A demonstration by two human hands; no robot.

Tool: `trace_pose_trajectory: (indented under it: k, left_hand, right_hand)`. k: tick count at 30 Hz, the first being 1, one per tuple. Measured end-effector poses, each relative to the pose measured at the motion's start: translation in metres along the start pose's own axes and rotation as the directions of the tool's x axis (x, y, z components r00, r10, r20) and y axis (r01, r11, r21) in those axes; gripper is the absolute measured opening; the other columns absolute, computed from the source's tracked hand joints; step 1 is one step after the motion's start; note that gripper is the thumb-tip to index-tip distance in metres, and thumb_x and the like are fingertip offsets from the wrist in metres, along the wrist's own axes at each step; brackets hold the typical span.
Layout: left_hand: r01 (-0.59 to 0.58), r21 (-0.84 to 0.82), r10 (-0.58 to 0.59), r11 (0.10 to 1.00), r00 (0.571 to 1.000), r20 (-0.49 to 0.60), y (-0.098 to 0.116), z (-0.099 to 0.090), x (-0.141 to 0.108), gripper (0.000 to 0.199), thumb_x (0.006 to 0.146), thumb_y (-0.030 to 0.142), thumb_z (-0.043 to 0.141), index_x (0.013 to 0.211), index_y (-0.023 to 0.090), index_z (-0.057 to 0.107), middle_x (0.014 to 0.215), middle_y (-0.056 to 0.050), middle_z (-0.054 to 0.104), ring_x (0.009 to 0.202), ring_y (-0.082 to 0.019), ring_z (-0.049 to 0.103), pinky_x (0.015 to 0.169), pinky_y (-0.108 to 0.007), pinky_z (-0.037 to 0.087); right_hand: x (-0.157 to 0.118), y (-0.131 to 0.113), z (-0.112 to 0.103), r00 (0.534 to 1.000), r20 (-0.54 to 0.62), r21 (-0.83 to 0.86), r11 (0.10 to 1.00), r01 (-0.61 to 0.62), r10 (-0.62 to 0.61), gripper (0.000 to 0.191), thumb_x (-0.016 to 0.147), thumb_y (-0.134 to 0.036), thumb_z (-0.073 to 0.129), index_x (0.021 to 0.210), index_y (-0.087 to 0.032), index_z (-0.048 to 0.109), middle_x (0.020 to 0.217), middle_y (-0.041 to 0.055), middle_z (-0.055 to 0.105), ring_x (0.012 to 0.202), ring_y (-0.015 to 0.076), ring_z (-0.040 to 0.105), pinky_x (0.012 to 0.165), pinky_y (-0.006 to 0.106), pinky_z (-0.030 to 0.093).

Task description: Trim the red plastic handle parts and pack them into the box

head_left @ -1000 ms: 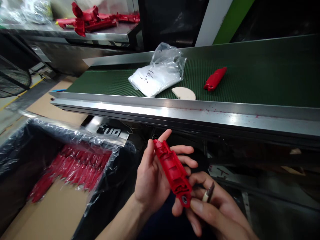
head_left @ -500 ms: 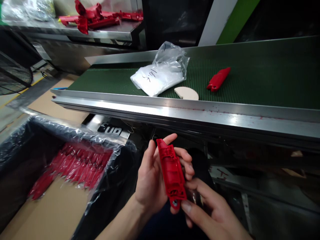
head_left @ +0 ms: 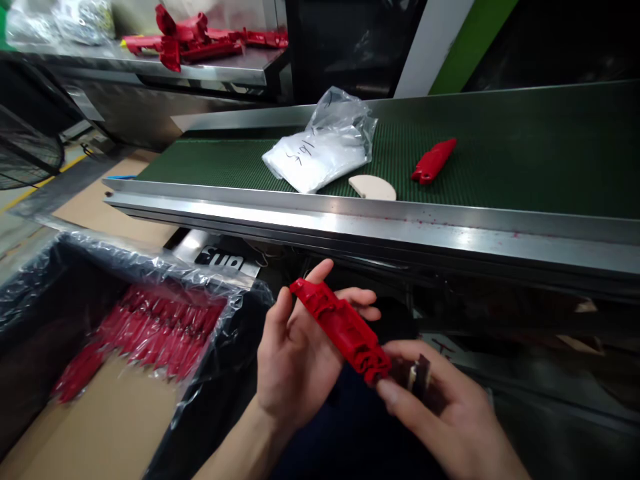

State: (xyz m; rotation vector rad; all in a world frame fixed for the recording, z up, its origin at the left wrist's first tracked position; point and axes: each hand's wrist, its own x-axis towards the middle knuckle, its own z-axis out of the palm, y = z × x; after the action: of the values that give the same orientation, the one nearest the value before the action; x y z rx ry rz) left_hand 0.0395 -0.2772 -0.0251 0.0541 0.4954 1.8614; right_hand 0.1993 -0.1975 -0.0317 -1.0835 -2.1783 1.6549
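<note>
- Right hand (head_left: 445, 417) is pinching 1 red part (head_left: 345, 330) nearby, likely exposing its hollow side.
- Left hand (head_left: 297, 370) is lying open beneath, likely supporting it.

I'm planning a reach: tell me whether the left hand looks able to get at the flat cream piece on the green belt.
Probably yes: the flat cream piece lies uncovered, with only the metal rail to clear. The left hand is open behind the red plastic part, which the right hand pinches.
</note>
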Motion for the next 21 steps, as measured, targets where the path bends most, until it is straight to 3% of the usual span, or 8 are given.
trace_pose_trajectory:
  k: [4, 6, 8, 10, 12, 14, 18, 21]
  left_hand:
    - [0.004, -0.018, -0.004, 1.000, 1.000, 0.028, 0.006, -0.001, -0.001, 0.068, 0.096, 0.057, 0.019, 0.099, 0.016, 0.073, 0.134, -0.013, 0.057, 0.117, -0.026, 0.056, 0.104, -0.041, 0.041]
    - [0.102, 0.067, -0.106, 0.993, 0.992, 0.064, 0.006, -0.003, 0.002, 0.066, 0.098, 0.052, 0.022, 0.086, 0.012, 0.074, 0.130, -0.014, 0.058, 0.109, -0.025, 0.060, 0.094, -0.038, 0.050]
    - [0.243, 0.181, -0.267, 0.953, 0.956, 0.122, 0.001, -0.007, 0.006, 0.051, 0.097, 0.046, 0.034, 0.093, 0.012, 0.071, 0.118, -0.015, 0.063, 0.094, -0.024, 0.066, 0.072, -0.033, 0.057]
    - [0.367, 0.258, -0.412, 0.894, 0.899, 0.148, -0.006, -0.011, 0.009, 0.039, 0.094, 0.046, 0.044, 0.109, 0.016, 0.065, 0.104, -0.013, 0.067, 0.076, -0.021, 0.068, 0.053, -0.026, 0.055]
    - [0.428, 0.288, -0.479, 0.857, 0.868, 0.134, -0.013, -0.014, 0.012, 0.039, 0.093, 0.047, 0.046, 0.119, 0.020, 0.057, 0.091, -0.011, 0.069, 0.060, -0.017, 0.066, 0.045, -0.021, 0.051]
    - [0.409, 0.305, -0.460, 0.860, 0.881, 0.115, -0.017, -0.013, 0.013, 0.038, 0.094, 0.045, 0.045, 0.121, 0.019, 0.054, 0.083, -0.011, 0.070, 0.050, -0.013, 0.063, 0.041, -0.018, 0.048]
    - [0.308, 0.231, -0.313, 0.923, 0.950, -0.015, -0.018, -0.007, 0.013, 0.041, 0.098, 0.044, 0.034, 0.121, 0.019, 0.056, 0.080, -0.009, 0.069, 0.048, -0.012, 0.062, 0.041, -0.019, 0.048]
    - [0.294, 0.152, -0.285, 0.944, 0.955, -0.081, -0.015, -0.003, 0.013, 0.048, 0.098, 0.050, 0.026, 0.114, 0.020, 0.060, 0.077, -0.006, 0.066, 0.048, -0.013, 0.062, 0.042, -0.020, 0.047]
  right_hand:
    - [0.006, 0.001, -0.015, 0.975, -0.134, -0.106, 0.981, 0.165, -0.178, 0.022, 0.090, -0.040, 0.056, 0.100, -0.023, 0.067, 0.074, 0.0007, 0.065, 0.060, 0.0122, 0.061, 0.055, 0.019, 0.051]
    - [0.012, -0.003, -0.028, 0.947, -0.133, -0.174, 0.947, 0.269, -0.293, 0.016, 0.091, -0.033, 0.056, 0.101, -0.026, 0.067, 0.089, 0.0011, 0.067, 0.073, 0.0130, 0.064, 0.065, 0.020, 0.052]
    - [0.019, -0.011, -0.041, 0.923, 0.011, -0.203, 0.903, 0.378, -0.384, 0.016, 0.092, -0.027, 0.056, 0.105, -0.030, 0.066, 0.096, -0.0006, 0.066, 0.082, 0.0126, 0.064, 0.070, 0.020, 0.051]
    - [0.029, -0.021, -0.052, 0.891, 0.206, -0.190, 0.876, 0.443, -0.405, 0.021, 0.093, -0.023, 0.054, 0.109, -0.032, 0.064, 0.092, -0.0018, 0.064, 0.080, 0.0111, 0.062, 0.068, 0.020, 0.049]
    - [0.039, -0.028, -0.057, 0.875, 0.291, -0.201, 0.869, 0.451, -0.387, 0.021, 0.094, -0.024, 0.053, 0.110, -0.032, 0.065, 0.092, -0.0016, 0.063, 0.080, 0.0106, 0.061, 0.069, 0.020, 0.049]
    - [0.046, -0.032, -0.058, 0.893, 0.239, -0.250, 0.864, 0.437, -0.382, 0.018, 0.094, -0.028, 0.054, 0.108, -0.030, 0.066, 0.095, -0.0008, 0.064, 0.083, 0.0115, 0.062, 0.072, 0.021, 0.050]
    - [0.050, -0.029, -0.053, 0.931, -0.022, -0.368, 0.869, 0.330, -0.363, 0.029, 0.093, -0.037, 0.057, 0.121, -0.032, 0.057, 0.106, -0.0008, 0.063, 0.089, 0.0126, 0.063, 0.073, 0.022, 0.051]
    - [0.045, -0.023, -0.053, 0.932, -0.039, -0.378, 0.869, 0.319, -0.359, 0.039, 0.093, -0.039, 0.056, 0.131, -0.035, 0.047, 0.117, -0.0019, 0.061, 0.100, 0.0124, 0.063, 0.078, 0.019, 0.052]
